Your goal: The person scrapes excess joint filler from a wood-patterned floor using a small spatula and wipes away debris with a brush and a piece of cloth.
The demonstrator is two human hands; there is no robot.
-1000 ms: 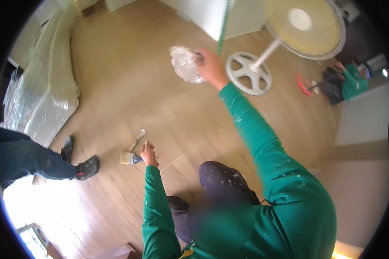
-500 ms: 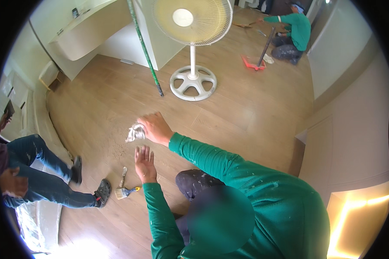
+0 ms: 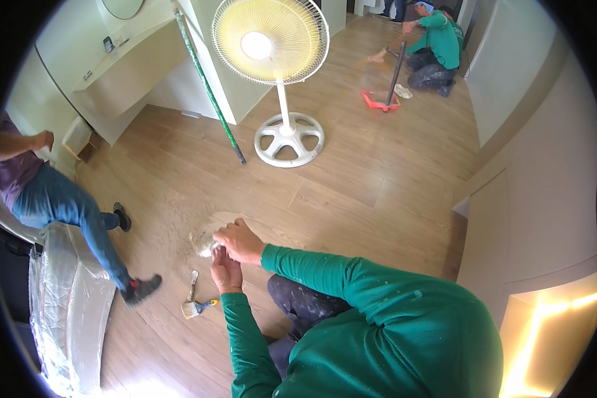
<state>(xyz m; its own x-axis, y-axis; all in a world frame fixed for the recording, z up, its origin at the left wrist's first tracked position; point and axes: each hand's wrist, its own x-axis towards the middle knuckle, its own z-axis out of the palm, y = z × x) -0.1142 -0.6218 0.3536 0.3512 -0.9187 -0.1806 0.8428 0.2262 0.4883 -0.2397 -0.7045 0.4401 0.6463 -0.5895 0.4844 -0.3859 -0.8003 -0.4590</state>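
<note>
A crumpled whitish rag-like piece (image 3: pixel 207 245) is held over the floor in front of me, its edges blurred. My right hand (image 3: pixel 241 241) grips it from above with bent fingers. Just below, my left hand (image 3: pixel 227 273) has its palm turned up and its fingertips raised against the near side of the same piece, so the two hands almost meet. On the floor to the left of my left hand lie a wide paintbrush (image 3: pixel 194 309) with a blue and yellow handle and a slim scraper-like tool (image 3: pixel 193 285). Pale dusty debris (image 3: pixel 172 215) is scattered beyond them.
A white standing fan (image 3: pixel 282 132) is ahead, beside a green pole (image 3: pixel 209 86) leaning on a wall. Left, a person in jeans (image 3: pixel 79 212) is beside a plastic-wrapped bed or seat (image 3: pixel 73 312). Farther back, people in green crouch (image 3: pixel 438 53) near a red dustpan (image 3: pixel 380 101).
My hands have come together at the crumpled piece, my right hand lowering and my left fingers closing in. The person at left has shifted, one foot lifted. The far person's arms have moved.
</note>
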